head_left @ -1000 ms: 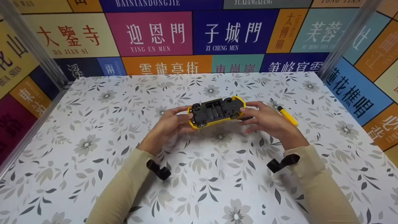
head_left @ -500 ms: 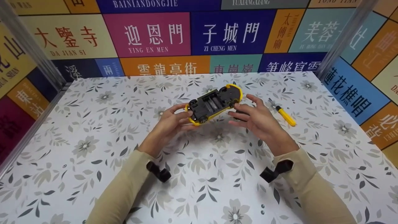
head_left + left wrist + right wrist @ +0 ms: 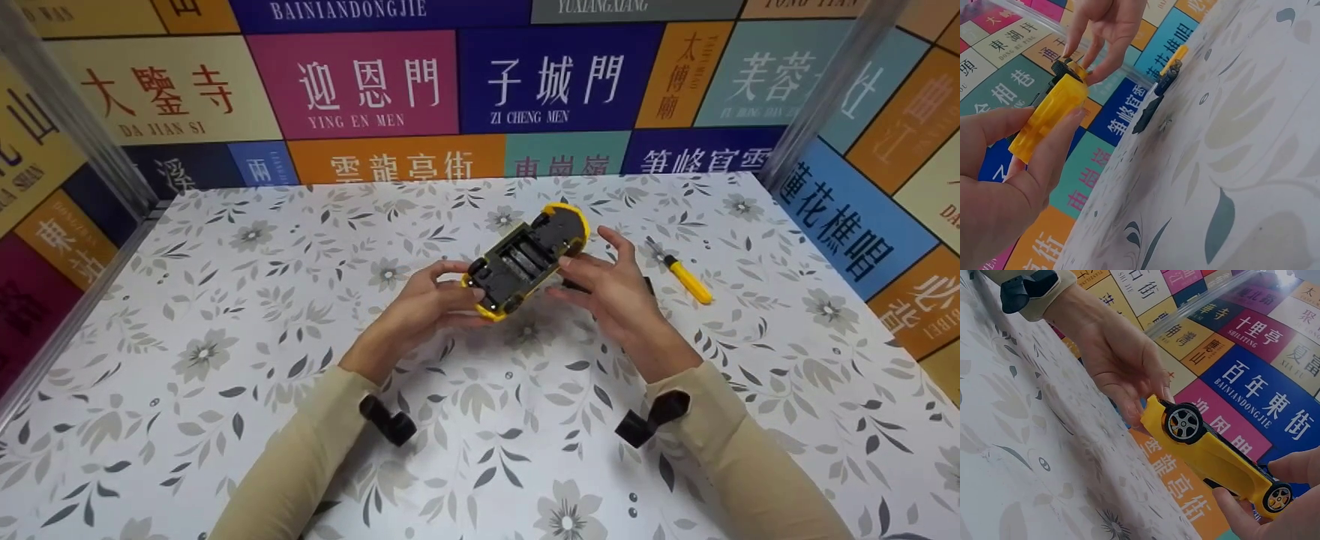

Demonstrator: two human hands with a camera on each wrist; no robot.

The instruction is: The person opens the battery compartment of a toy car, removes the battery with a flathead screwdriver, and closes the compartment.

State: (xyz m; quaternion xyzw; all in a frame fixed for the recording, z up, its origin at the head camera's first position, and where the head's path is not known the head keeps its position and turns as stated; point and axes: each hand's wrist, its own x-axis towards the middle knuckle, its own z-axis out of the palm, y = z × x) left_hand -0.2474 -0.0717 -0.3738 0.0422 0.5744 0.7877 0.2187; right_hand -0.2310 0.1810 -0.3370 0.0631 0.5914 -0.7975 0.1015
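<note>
A yellow toy car (image 3: 525, 259) is held upside down above the table, its black underside with a slotted middle recess facing up. My left hand (image 3: 431, 304) grips the near end between thumb and fingers, also plain in the left wrist view. At the far end, my right hand (image 3: 611, 289) has its thumb and a finger on either side of the body near a wheel (image 3: 1278, 498), while its index finger stands off. In the left wrist view, a dark flat piece (image 3: 1148, 115) lies on the table beyond the car; its kind is unclear.
A yellow-handled screwdriver (image 3: 688, 281) lies on the table to the right of my right hand. The flower-patterned tabletop (image 3: 480, 450) ends at a back wall panel (image 3: 367, 82) covered in coloured signs, with side panels at left and right.
The car's far end has swung up and away, so it now lies more steeply aslant. My left hand has shifted slightly right, while my right hand has moved left along with the car.
</note>
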